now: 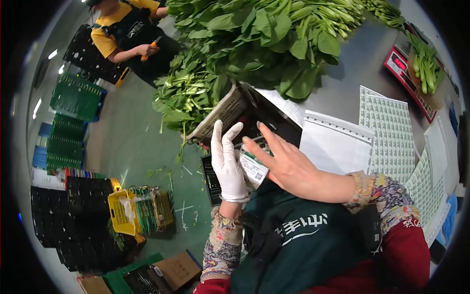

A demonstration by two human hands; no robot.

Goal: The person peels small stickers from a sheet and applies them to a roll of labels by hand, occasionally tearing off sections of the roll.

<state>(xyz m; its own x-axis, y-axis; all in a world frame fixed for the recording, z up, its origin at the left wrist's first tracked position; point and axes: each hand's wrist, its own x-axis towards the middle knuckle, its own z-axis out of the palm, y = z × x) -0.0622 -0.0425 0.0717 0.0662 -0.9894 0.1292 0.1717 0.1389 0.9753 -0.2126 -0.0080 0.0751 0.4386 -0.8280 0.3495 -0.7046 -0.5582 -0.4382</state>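
Observation:
A small packet with a white-and-green printed label (253,170) sits between my two hands, over the front of my apron. My left hand (229,171), in a white glove, holds the packet against its palm side, its fingers stretched upward. From the right, my bare right hand (296,169) reaches over the packet with its visible fingers extended and apart. Just beyond my fingers is a grey-brown crate (215,117) with a dark inside. Leafy green vegetables (254,44) are heaped above and beside this crate.
Label sheets (387,132) and a white paper pad (333,144) lie on the metal table (350,63). A red scale (409,81) carries a bunch of greens (425,66). A co-worker (132,39) holds an orange-handled tool. A yellow basket (117,213) and stacked crates (73,98) stand left.

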